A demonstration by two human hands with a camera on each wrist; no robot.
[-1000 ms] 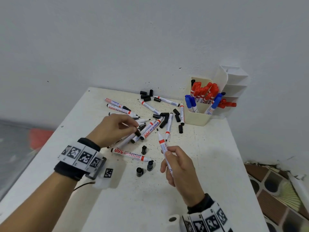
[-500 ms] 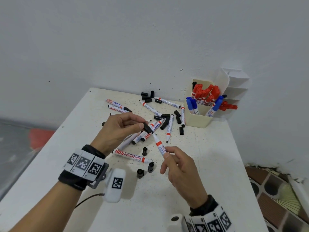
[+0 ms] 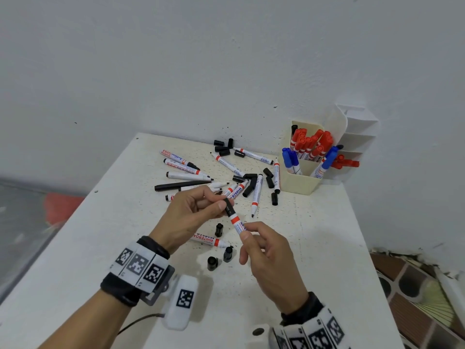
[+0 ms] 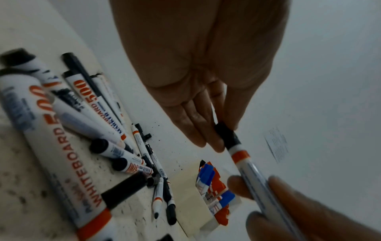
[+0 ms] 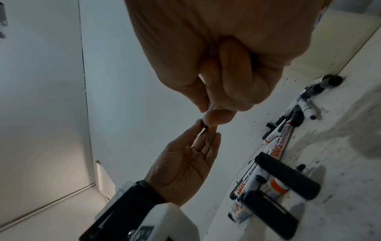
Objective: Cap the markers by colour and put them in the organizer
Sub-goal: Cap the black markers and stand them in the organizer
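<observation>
My right hand [image 3: 254,238] grips the barrel of a white marker [image 3: 237,223] with an orange band, held above the table. My left hand [image 3: 214,205] pinches a black cap [image 3: 229,207] that sits on the marker's tip. In the left wrist view the same black cap [image 4: 226,135] meets the marker [image 4: 247,169] between thumb and fingers. A cream organizer [image 3: 302,182] at the back right holds red-capped and blue-capped markers. Several uncapped markers [image 3: 186,176] and loose black caps [image 3: 247,188] lie scattered on the white table [image 3: 314,248].
Three loose black caps [image 3: 219,248] and one marker [image 3: 208,240] lie below my hands. A white tiered shelf [image 3: 357,137] stands behind the organizer against the wall. The table's right edge drops to a tiled floor [image 3: 415,298].
My left hand lifted a black cap from the pile and brought it onto the tip of the marker that my right hand holds. The marker tilted toward the left hand.
</observation>
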